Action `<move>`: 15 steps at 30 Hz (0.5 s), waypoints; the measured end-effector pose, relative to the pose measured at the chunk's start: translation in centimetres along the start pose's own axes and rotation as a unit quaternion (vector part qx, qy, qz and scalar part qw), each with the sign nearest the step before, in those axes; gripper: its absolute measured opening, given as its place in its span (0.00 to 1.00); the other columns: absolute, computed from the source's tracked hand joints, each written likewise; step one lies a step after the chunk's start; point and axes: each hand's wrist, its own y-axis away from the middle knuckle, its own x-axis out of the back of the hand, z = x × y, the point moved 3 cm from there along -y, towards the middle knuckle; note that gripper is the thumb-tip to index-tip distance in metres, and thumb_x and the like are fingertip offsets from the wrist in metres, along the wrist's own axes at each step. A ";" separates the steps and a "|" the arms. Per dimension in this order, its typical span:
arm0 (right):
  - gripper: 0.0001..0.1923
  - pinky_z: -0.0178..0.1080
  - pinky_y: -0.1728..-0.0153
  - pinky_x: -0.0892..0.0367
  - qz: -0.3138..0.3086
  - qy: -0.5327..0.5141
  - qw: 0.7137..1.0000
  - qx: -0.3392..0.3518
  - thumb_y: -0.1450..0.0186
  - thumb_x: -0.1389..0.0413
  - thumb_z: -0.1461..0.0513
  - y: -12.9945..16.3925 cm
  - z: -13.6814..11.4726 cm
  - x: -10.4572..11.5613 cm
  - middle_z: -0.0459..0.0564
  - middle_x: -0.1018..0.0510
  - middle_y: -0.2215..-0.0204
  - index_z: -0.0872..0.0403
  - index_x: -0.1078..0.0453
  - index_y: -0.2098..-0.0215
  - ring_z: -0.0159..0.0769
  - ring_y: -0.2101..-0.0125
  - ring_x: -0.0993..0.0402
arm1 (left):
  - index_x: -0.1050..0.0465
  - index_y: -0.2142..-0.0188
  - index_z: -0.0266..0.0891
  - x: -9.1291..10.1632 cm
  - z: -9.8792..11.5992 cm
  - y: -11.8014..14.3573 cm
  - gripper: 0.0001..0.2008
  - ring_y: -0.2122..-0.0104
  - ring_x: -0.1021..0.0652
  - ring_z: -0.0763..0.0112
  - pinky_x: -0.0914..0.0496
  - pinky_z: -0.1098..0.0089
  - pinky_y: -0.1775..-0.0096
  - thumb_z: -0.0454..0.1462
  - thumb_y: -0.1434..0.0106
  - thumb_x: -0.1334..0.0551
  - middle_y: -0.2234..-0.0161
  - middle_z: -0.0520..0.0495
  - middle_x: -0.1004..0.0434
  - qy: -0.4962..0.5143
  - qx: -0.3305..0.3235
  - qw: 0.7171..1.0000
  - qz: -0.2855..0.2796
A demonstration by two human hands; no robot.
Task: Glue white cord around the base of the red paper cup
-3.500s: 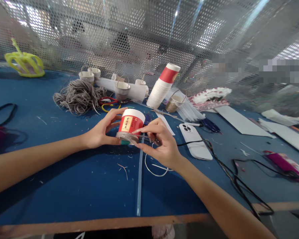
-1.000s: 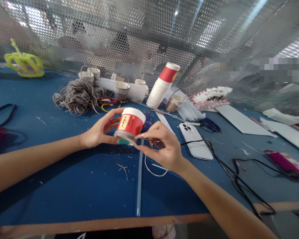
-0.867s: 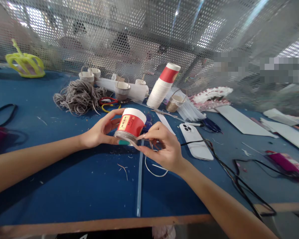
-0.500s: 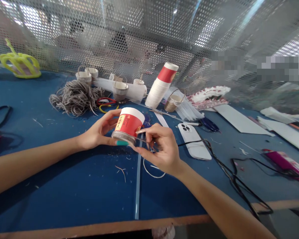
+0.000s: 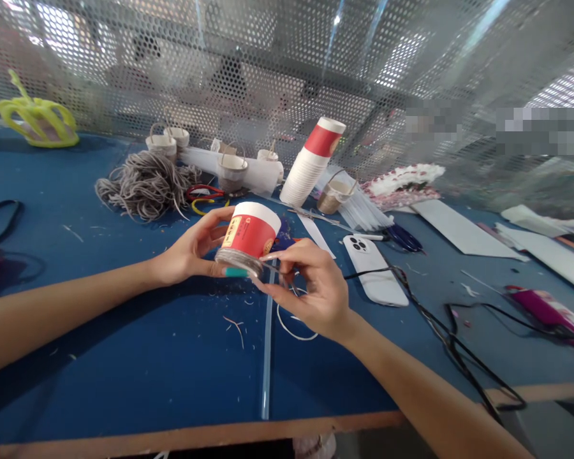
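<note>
My left hand (image 5: 194, 252) is wrapped round a red and white paper cup (image 5: 252, 231), its thumb under the lower edge. The cup is tilted with its white end up. Several turns of grey cord (image 5: 238, 260) circle its lower edge. A small green patch (image 5: 236, 272) shows beside the left thumb. At the cup's lower right my right hand (image 5: 313, 287) is closed, thumb and fingers at the cord-wound edge. A thin grey strand, seemingly cord, runs from there into its fingers, which partly hide it.
A tangle of grey cord (image 5: 148, 185) lies left, near cord-covered little baskets (image 5: 232, 172). A stack of paper cups (image 5: 306, 169) leans at the back. A white phone (image 5: 375, 271) and black cable (image 5: 452, 344) lie right. A clear stick (image 5: 266, 363) crosses the table below my hands.
The cup has tilted a little and shifted slightly right and up. My right hand has moved slightly right and down, staying at its lower edge.
</note>
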 end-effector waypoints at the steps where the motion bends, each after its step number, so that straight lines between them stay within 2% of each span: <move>1: 0.20 0.33 0.75 0.33 -0.003 -0.007 1.000 -0.006 0.40 0.35 0.65 0.1 0.0 -0.1 0.41 0.33 0.70 0.49 0.32 0.51 0.28 0.74 0.36 | 0.37 0.42 0.48 0.0 0.0 0.0 0.39 0.41 0.28 0.50 0.30 0.54 0.42 0.33 0.53 0.25 0.42 0.43 0.27 0.000 0.001 1.000 0.003; 3: 0.20 0.33 0.75 0.33 -0.005 -0.019 1.000 -0.014 0.39 0.35 0.63 0.2 -0.1 -0.2 0.42 0.32 0.69 0.49 0.32 0.50 0.28 0.73 0.36 | 0.36 0.43 0.48 0.0 0.0 0.0 0.39 0.42 0.27 0.50 0.30 0.54 0.43 0.34 0.53 0.25 0.42 0.43 0.27 0.000 0.002 1.000 0.003; 8: 0.14 0.34 0.73 0.31 0.009 -0.032 0.999 -0.021 0.31 0.46 0.66 0.4 -0.8 -0.4 0.44 0.30 0.69 0.49 0.34 0.48 0.29 0.71 0.31 | 0.36 0.42 0.48 0.0 -0.2 0.0 0.40 0.42 0.27 0.49 0.30 0.52 0.42 0.34 0.53 0.25 0.42 0.43 0.27 -0.005 -0.004 1.000 -0.007; 11: 0.14 0.36 0.72 0.29 0.011 -0.028 0.999 -0.021 0.31 0.47 0.67 0.6 -0.7 -0.5 0.47 0.26 0.66 0.49 0.35 0.48 0.30 0.71 0.29 | 0.35 0.43 0.50 0.2 -0.3 0.0 0.39 0.40 0.29 0.48 0.31 0.53 0.41 0.34 0.53 0.24 0.40 0.44 0.30 0.003 -0.006 1.000 0.001; 15: 0.17 0.36 0.73 0.28 0.006 -0.032 0.999 -0.008 0.31 0.48 0.68 0.8 -0.2 -0.5 0.48 0.25 0.63 0.48 0.35 0.47 0.30 0.70 0.28 | 0.33 0.44 0.50 0.3 -0.4 -0.1 0.38 0.41 0.28 0.49 0.30 0.54 0.43 0.34 0.55 0.24 0.40 0.46 0.29 0.024 -0.007 1.000 0.008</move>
